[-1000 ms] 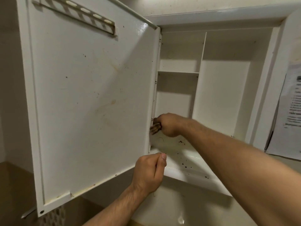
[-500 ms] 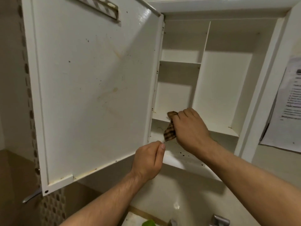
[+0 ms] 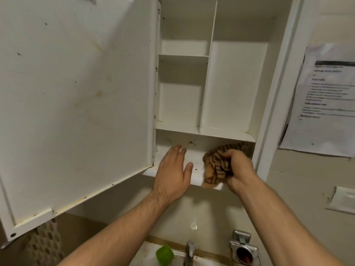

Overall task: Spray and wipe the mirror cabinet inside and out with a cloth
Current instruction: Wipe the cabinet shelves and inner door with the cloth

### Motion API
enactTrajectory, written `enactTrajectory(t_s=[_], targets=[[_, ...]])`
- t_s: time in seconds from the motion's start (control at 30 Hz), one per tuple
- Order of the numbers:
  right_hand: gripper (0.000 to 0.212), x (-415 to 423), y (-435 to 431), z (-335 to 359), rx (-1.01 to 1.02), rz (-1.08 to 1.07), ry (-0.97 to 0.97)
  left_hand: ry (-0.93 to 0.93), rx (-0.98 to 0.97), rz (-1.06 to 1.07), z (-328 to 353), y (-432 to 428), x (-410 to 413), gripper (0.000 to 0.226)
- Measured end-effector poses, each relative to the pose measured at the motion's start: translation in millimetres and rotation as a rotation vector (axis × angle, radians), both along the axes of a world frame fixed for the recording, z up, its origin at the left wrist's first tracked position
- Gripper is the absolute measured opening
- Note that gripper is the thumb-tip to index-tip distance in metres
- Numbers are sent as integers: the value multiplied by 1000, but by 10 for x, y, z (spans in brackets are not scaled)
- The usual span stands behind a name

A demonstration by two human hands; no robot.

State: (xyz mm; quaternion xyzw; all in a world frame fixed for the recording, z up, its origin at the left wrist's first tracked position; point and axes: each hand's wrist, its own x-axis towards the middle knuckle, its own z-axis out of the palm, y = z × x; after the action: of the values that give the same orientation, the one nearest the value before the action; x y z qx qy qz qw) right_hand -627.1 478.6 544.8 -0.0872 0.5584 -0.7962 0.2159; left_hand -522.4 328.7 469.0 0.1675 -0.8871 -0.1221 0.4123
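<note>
From the head view, the mirror cabinet [image 3: 238,83] filled the upper middle, and its door [image 3: 76,102] stood swung open toward 9 o'clock. The door's white inner face was toward me, marked with yellowish stains and small dark spots.

Inside, a vertical divider [image 3: 208,73] split the upper part. A short shelf [image 3: 183,56] sat at 9 o'clock of the divider, and one tall compartment at 3 o'clock of it. Below these ran the lowest compartment, whose floor, the bottom shelf [image 3: 196,160], carried dark specks [image 3: 192,143] on it and on the back wall just above.

My left hand [image 3: 172,173] lay released at about 6 o'clock of the cabinet's hinge edge. Its fingers were straight and pointed toward 12 o'clock into the lowest compartment, with the thumb spread toward 3 o'clock. It reached over the shelf's front lip and held nothing. I could not tell how firmly it pressed.

My right hand [image 3: 238,169] was at 3 o'clock of the left, a little apart from it, with its fingers curled tight round the cloth [image 3: 217,166]. The cloth was brown-striped and bunched. It sat at the 3 o'clock end of the lowest compartment, with one fold against the back and its lower part hanging past the front lip.

At 3 o'clock of the cabinet a printed sheet [image 3: 324,100] hung on the wall, its text too blurred to read. At 6 o'clock, well below my hands, stood a tap [image 3: 189,252]. A green object [image 3: 164,255] sat at the tap's 9 o'clock and a metal fitting [image 3: 243,250] at its 3 o'clock.
</note>
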Motion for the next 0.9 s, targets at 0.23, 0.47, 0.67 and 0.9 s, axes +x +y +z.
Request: enactTrajectory(t_s=[0.23,0.47,0.67,0.9], targets=[[44,153,-356,-70,-91,-258,57,139,76,-18,1,-92,52,54],[42,242,-1160,-22,779,-382,654,358,146,-208,-8,-141,240,59],[7,296,-1339,-141,833,505,1446,395,99,-210,18,-244,319,60],[34,197,-1128,172,1282,464,1884,313,97,-139,-27,-313,414,59]])
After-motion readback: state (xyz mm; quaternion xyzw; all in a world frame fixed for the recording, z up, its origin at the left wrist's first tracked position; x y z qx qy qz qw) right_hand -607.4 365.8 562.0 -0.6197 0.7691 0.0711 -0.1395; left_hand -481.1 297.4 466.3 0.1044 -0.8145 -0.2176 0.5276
